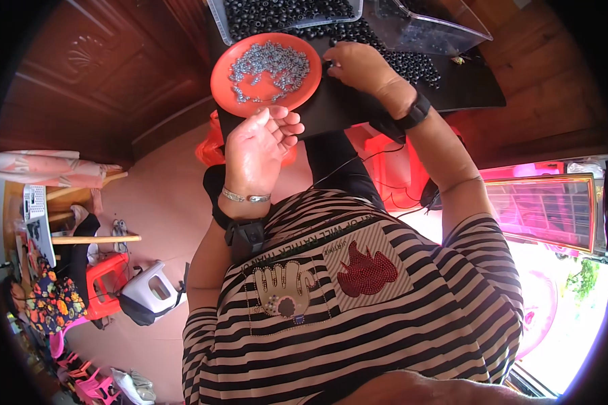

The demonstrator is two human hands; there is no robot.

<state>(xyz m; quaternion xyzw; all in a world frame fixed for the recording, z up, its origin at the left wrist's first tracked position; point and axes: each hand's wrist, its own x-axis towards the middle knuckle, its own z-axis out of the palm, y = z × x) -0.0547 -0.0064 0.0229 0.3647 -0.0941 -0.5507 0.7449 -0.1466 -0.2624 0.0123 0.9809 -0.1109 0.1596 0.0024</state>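
My left hand (255, 150) is palm up at the near rim of an orange plate (221, 84). Its fingers are curled, with thumb and index finger together; whatever they may hold is too small to make out. On the plate lie many small silvery metal pieces (270, 64), with a bare patch toward the near side. My right hand (363, 67) is just right of the plate, over the black table. Thumb and fingertips close on a small round black piece (328, 65). Many similar black pieces (412, 67) lie loose beyond and right of this hand.
A clear plastic bin (217, 20) full of black pieces stands behind the plate. Another clear container (446, 34) lies tilted at the back right. A dark cable (341, 165) crosses near my lap. At left are a red stool (108, 287) and a grey-white stool (148, 290).
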